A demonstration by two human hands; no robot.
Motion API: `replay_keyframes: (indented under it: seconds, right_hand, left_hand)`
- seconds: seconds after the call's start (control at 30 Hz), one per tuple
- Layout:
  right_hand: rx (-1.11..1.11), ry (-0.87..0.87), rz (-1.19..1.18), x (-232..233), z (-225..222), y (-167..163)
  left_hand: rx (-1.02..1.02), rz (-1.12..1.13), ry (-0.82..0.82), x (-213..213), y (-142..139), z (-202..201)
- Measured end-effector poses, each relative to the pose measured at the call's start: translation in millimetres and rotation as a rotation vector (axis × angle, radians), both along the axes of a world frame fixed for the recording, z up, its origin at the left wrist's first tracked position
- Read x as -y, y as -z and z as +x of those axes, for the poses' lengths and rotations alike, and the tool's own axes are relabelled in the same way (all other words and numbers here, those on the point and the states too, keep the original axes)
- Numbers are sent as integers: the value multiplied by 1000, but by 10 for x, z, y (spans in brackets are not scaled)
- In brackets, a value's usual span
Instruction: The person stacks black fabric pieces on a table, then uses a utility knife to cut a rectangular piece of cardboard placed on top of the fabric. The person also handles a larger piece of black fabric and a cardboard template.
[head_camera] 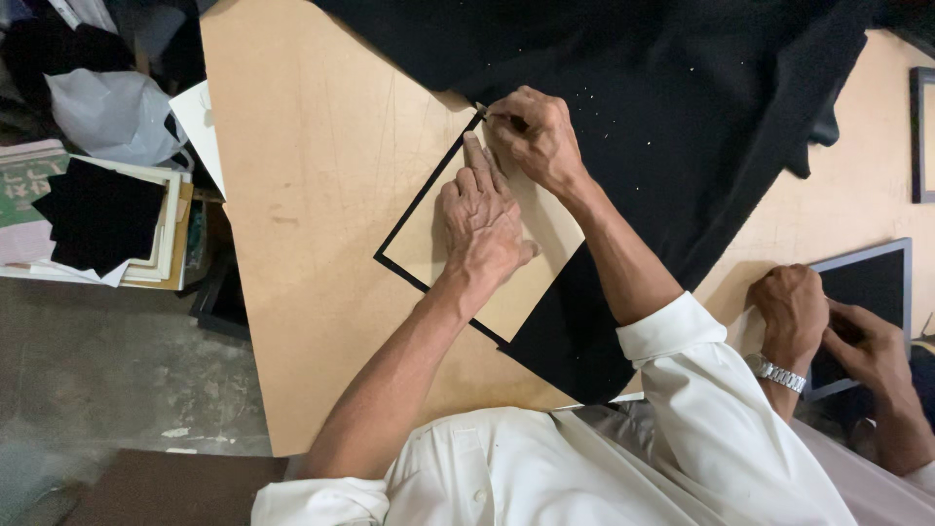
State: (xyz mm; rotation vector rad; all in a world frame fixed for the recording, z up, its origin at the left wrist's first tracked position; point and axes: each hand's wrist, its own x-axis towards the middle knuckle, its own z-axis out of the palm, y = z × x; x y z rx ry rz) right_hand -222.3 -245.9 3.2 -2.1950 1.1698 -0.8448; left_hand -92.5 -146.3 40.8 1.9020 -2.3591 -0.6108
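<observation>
A square board (506, 263) lies on the cloth (682, 117) spread over the table (312, 195). The left hand (482, 224) rests flat on the board, the right hand (531, 131) just behind it at the board's far corner. Right of them, a co-worker's hands (828, 326) meet over a framed panel (867, 292). Left of the table sits a stack of boards (127, 224).

Tan cardboard square (506, 255), flat, turned diamond-wise on black fabric (633, 107) across a wooden tabletop. Thin black border of the cloth showing along its left edges. Far corner pinched together with something small and pale, perhaps a chalk or blade, too tiny to tell.
</observation>
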Motion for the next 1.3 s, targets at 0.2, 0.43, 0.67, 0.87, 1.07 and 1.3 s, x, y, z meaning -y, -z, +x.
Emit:
replay_keyframes:
  seconds: [0.2,0.43,0.67,0.87,1.07,1.3]
  right_hand:
    - [-17,9,3,-20,12,15]
    - [-32,-18,-24,7,25,-22]
    - [-228,-118,-4,179,11,29]
    - [-287,-179,-22,283,-10,89]
    - [-338,-210,11,208,-115,81]
    - [-376,-184,37,-249,-629,-21]
  left_hand:
    - [2,5,-18,10,29,-10]
    - [6,53,-27,56,44,-25]
    - [54,79,-30,78,35,-52]
    - [82,48,-27,65,51,-66]
    - [102,15,-29,59,63,-87]
    - [136,98,5,58,26,-79]
